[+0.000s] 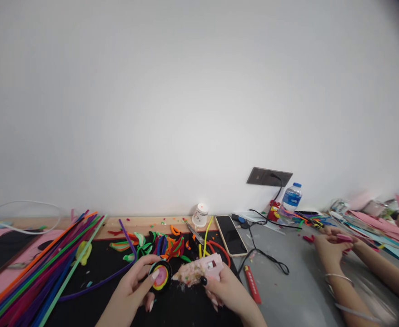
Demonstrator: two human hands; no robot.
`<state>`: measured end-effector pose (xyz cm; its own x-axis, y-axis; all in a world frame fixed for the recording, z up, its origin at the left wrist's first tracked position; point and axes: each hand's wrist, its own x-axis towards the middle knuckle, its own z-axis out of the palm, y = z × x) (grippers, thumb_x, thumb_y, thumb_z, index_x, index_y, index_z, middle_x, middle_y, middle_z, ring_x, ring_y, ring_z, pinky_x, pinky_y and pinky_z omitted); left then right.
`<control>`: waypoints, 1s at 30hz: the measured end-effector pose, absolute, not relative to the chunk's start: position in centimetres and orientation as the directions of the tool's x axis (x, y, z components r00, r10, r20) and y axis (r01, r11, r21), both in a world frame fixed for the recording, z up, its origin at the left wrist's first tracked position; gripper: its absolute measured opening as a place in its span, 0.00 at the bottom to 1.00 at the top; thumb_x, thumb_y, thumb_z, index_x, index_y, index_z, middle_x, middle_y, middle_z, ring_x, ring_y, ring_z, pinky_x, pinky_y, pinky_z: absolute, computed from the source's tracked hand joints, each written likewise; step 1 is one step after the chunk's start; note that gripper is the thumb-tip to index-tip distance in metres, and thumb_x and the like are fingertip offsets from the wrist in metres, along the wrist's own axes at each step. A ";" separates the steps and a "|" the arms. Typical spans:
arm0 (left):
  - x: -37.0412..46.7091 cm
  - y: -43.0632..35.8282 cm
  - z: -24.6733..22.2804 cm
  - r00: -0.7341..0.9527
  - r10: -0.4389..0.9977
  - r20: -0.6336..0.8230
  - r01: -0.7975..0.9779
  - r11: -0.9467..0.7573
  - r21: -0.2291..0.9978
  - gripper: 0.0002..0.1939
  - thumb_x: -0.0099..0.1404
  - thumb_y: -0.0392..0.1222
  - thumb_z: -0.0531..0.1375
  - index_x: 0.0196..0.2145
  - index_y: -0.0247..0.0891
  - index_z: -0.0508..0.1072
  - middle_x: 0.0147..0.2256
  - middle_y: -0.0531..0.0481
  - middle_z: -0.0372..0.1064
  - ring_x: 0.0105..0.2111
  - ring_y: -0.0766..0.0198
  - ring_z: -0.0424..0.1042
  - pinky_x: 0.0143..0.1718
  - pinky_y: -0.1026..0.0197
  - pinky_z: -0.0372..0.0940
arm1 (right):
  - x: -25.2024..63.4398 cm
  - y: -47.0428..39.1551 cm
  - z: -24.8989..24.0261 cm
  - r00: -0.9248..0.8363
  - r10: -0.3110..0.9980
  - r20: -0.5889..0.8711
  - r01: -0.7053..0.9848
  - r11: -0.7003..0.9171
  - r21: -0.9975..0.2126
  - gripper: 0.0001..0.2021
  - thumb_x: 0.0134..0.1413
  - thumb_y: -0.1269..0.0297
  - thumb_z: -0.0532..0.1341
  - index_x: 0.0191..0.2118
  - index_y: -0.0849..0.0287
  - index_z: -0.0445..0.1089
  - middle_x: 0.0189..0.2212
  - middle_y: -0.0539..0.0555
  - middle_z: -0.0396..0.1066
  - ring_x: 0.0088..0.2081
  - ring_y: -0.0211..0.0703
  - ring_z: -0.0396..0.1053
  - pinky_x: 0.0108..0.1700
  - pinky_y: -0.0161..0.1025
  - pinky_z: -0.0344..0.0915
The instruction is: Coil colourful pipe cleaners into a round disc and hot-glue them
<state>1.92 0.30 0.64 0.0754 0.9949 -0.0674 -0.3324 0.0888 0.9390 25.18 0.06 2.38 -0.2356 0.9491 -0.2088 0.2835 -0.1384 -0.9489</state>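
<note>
My left hand (pixel 140 285) is closed on a round coil (pixel 160 275) with rings of black, yellow, orange and pink, its thumb across the front. To the right, my right hand (pixel 221 288) grips a pale pink glue gun (pixel 213 267). The front part of the gun is crusted with lumpy residue, and its tip points left at the coil, a small gap apart. Both hands are over a black mat (pixel 104 302). Bent pieces of fuzzy stems (pixel 172 246) in green, orange and blue lie just behind them.
Long fuzzy stems (pixel 49 268) spread at the left. Behind are scissors (pixel 194 232), a paper cup (pixel 200 215) and a phone (pixel 231 236). Rightward lie a red stick (pixel 252 284), a black cable (pixel 271 259) and a bottle (pixel 291 198). Another person's hands (pixel 334 243) hold something pink.
</note>
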 end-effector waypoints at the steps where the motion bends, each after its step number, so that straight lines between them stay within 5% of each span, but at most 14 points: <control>1: 1.9 0.3 0.6 0.079 0.995 -0.067 -0.331 0.090 0.939 0.24 0.48 0.57 0.65 0.37 0.40 0.68 0.25 0.54 0.72 0.09 0.77 0.59 0.12 0.70 0.54 | 25.2 0.1 2.4 -0.225 0.951 -0.210 0.280 -0.144 -0.949 0.11 0.44 0.57 0.58 0.28 0.59 0.59 0.11 0.40 0.56 0.11 0.28 0.50 0.14 0.28 0.46; 14: 2.0 0.2 0.1 0.107 0.993 -0.059 -0.284 0.087 0.955 0.23 0.48 0.58 0.65 0.36 0.39 0.70 0.28 0.51 0.74 0.08 0.76 0.58 0.10 0.69 0.53 | 25.4 0.3 2.2 -0.164 0.964 -0.209 0.293 -0.155 -0.944 0.17 0.44 0.50 0.60 0.30 0.60 0.61 0.11 0.40 0.55 0.12 0.29 0.50 0.16 0.30 0.49; 30: 2.2 -0.2 0.1 0.194 0.981 -0.029 -0.268 0.082 0.960 0.20 0.50 0.57 0.64 0.35 0.40 0.72 0.27 0.52 0.72 0.09 0.77 0.56 0.10 0.70 0.54 | 25.2 0.4 2.2 -0.211 0.958 -0.195 0.263 -0.136 -0.955 0.14 0.43 0.54 0.60 0.30 0.60 0.59 0.10 0.39 0.55 0.11 0.28 0.48 0.14 0.29 0.45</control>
<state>2.19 -0.20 0.11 0.1937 0.9806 -0.0294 -0.2675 0.0817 0.9601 25.25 0.43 2.23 -0.2106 0.9580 -0.1946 0.2626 -0.1364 -0.9552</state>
